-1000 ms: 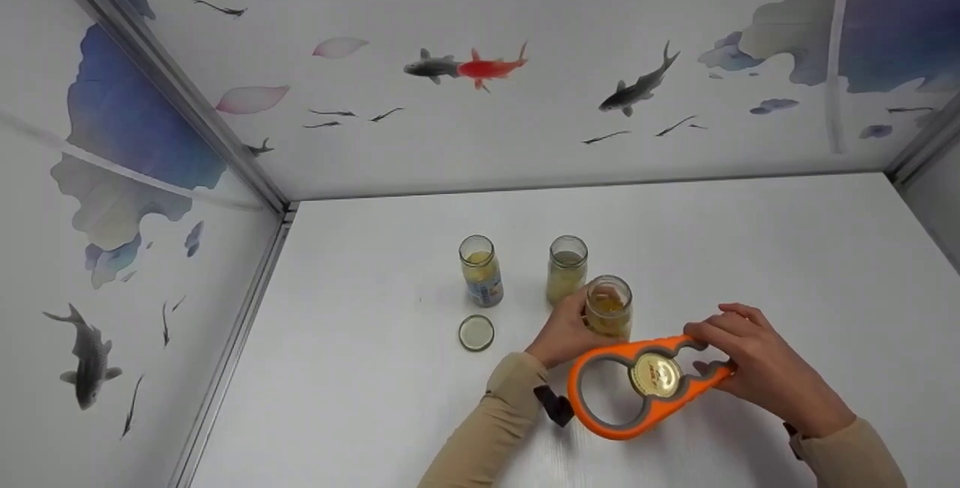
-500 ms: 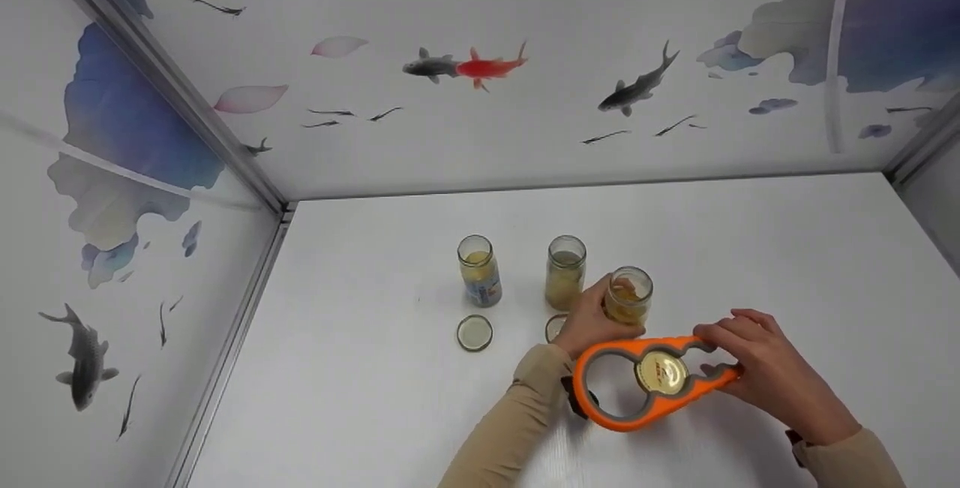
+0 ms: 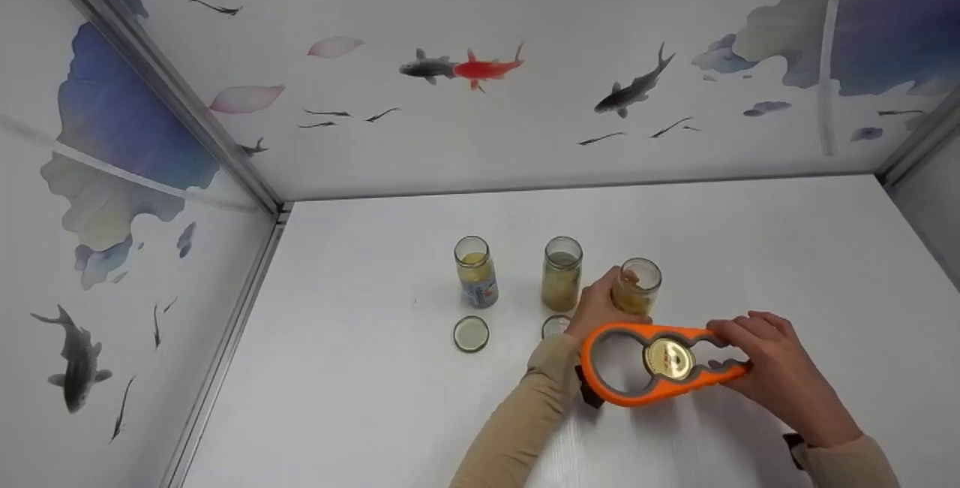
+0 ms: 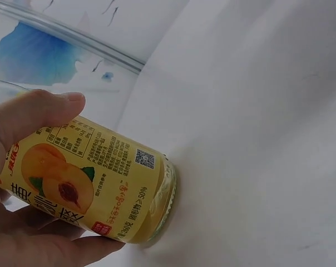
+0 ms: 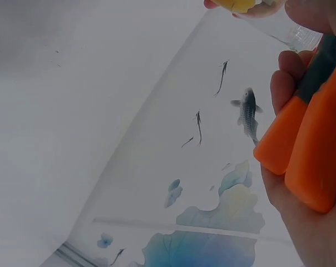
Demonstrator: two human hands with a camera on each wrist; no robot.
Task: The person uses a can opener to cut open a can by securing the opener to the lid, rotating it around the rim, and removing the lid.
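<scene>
My left hand (image 3: 600, 308) grips an open glass jar of yellow peaches (image 3: 637, 287) round its side, thumb and fingers on opposite sides of the peach-printed label (image 4: 73, 183) in the left wrist view. Whether the jar's base touches the table cannot be made out. In my right hand (image 3: 780, 375) are the handles of an orange and grey jar opener (image 3: 681, 387). A gold lid (image 3: 669, 359) sits in the opener's smaller ring, off any jar. The opener is held in front of the jar, overlapping my left wrist from above.
Two more open jars stand on the white table, a blue-labelled one (image 3: 477, 278) to the left and another (image 3: 562, 281) beside my left hand. Before them lie a lid (image 3: 471, 334) and a partly covered lid (image 3: 555, 326). Printed panels (image 3: 555, 150) enclose the table.
My left hand has carried the peach jar right and farther back, away from the middle jar, uncovering part of a lid. The right hand and opener have shifted slightly right, with the gold lid still inside.
</scene>
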